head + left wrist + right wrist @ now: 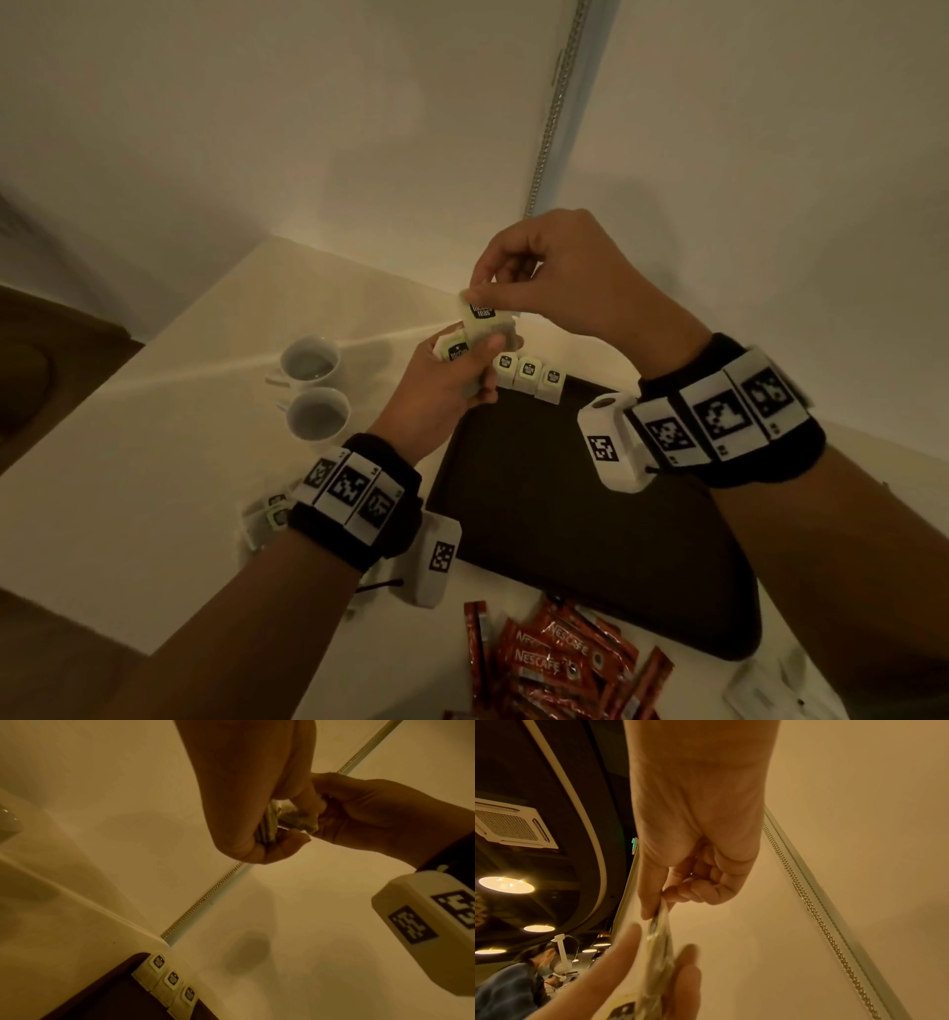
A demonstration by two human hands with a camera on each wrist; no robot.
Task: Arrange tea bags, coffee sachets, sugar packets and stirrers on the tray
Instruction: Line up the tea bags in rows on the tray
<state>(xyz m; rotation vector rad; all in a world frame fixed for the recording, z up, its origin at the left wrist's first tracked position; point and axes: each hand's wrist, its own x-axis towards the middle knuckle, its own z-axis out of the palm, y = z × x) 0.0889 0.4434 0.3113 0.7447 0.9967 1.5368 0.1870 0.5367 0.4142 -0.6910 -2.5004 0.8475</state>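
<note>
Above the far left corner of the dark rectangular tray (590, 539), the left hand (452, 380) grips a small stack of pale green paper tea bags (457, 349) while the right hand (544, 272) pinches the top tea bag (482, 316), which should be peeled off alone and set beside the row of three tea bags (529, 377).

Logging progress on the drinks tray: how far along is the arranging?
Early. Done: three pale green tea bags line the dark brown tray's far edge. In hand: left hand holds a small bunch of tea bags; right hand pinches one off it. Left: red coffee sachets lie off the tray.
</note>
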